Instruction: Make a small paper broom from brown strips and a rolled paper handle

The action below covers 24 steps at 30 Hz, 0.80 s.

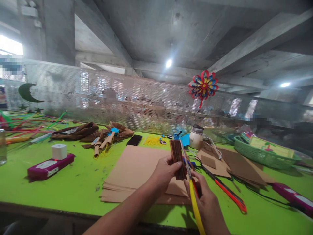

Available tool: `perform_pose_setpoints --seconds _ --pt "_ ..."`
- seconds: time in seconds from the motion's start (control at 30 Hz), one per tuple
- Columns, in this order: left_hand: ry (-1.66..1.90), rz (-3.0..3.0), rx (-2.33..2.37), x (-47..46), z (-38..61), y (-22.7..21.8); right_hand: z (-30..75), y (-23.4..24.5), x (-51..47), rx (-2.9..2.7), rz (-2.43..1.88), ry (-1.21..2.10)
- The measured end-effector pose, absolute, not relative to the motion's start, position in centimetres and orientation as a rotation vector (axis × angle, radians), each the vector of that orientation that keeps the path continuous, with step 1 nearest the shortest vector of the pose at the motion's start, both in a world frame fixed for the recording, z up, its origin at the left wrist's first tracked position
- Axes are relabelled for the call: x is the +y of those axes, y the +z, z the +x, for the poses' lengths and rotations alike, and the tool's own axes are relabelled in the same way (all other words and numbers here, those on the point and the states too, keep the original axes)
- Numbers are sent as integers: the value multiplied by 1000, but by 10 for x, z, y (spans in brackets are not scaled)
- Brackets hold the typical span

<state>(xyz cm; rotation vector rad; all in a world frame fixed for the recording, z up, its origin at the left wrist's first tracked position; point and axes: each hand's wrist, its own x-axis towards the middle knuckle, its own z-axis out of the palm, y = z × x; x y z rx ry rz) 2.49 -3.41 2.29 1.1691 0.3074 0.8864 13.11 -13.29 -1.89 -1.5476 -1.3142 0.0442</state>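
My left hand (pixel 168 169) is closed around a narrow stack of folded brown paper (pixel 176 151), held upright above the table. In my right hand (pixel 204 192) is a pair of scissors (pixel 193 202) with yellow and red handles. Its blades point up and lie along the right side of the folded paper; whether they touch it I cannot tell. Beneath both hands lies a pile of flat brown paper sheets (pixel 139 166). Some of my right fingers are hidden behind the handles.
On the green table (pixel 83 186) lie a red utility knife (pixel 227 191), a purple power strip (pixel 51 168), a dark phone (pixel 134 140) and brown paper crafts (pixel 105 140). A jar (pixel 196 137) and a green basket (pixel 266 156) stand near the perforated partition (pixel 137 94).
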Motion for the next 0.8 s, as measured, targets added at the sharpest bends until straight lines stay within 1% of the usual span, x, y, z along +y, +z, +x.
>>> perform_pose_setpoints --seconds 0.4,0.57,0.8 --pt "859 1148 315 -37 22 28 121 -7 -135 -1127 -1566 17" --pt "841 1156 329 -34 21 26 150 -3 -134 -1183 -1809 4" --pt "892 1178 389 -26 23 21 209 -15 -124 -1426 -2176 -217"
